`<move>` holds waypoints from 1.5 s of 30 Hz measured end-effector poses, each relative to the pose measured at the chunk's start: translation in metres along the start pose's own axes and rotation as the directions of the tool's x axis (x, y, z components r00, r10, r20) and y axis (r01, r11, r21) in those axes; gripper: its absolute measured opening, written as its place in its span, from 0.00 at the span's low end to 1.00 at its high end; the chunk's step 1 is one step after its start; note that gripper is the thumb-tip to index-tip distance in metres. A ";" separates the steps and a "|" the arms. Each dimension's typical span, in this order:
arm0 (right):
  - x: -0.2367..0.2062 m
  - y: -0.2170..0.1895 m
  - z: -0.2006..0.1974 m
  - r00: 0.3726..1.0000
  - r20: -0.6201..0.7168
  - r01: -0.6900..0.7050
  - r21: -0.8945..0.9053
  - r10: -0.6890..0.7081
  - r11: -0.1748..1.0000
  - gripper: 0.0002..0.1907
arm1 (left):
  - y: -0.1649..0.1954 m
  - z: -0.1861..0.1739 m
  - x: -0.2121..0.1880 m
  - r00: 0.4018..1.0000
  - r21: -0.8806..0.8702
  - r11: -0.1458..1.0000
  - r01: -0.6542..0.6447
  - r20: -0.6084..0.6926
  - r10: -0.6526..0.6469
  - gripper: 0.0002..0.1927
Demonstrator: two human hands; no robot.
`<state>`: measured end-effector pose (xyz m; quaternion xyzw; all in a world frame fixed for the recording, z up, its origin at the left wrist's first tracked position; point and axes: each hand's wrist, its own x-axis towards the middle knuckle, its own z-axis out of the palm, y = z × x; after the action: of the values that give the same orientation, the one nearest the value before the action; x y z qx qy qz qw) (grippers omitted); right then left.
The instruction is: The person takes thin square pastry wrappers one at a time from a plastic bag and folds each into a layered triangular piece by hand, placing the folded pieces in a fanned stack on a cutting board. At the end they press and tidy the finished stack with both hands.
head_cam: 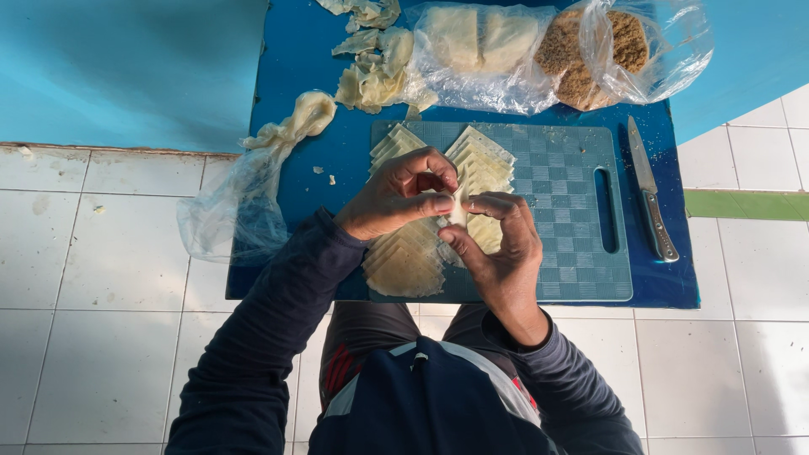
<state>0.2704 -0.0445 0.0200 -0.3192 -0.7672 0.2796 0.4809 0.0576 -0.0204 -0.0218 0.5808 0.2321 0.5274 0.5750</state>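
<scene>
Pinching a small pale dough piece (456, 211) between both hands: left hand (396, 195) and right hand (499, 244) both closed on it, fingertips meeting over the cutting board (573, 211); stacked wrapper sheets (404, 261) lie directly beneath, knife (650, 190) well right of the right hand

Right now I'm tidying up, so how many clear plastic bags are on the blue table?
3: one limp bag at the left edge, one holding pale dough at the top, one holding brown filling top right. No others show.
</scene>
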 end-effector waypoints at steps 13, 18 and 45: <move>-0.001 0.003 -0.002 1.000 -0.011 -0.013 -0.026 0.013 1.000 0.14 | 0.005 -0.001 0.000 0.999 0.212 0.976 -0.044 -0.017 0.048 0.04; -0.005 0.007 -0.003 0.987 0.037 -0.162 0.162 0.158 0.973 0.19 | 0.006 -0.002 -0.001 0.999 0.266 0.963 -0.044 -0.018 0.051 0.03; -0.009 0.038 -0.006 0.907 0.145 -0.414 0.484 0.396 0.771 0.08 | 0.021 0.023 0.002 0.950 0.629 0.717 -0.300 0.126 0.287 0.10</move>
<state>0.2877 -0.0258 -0.0105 -0.3351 -0.5884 0.5724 0.4624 0.0715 -0.0332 0.0027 0.7760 0.2973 0.4952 0.2534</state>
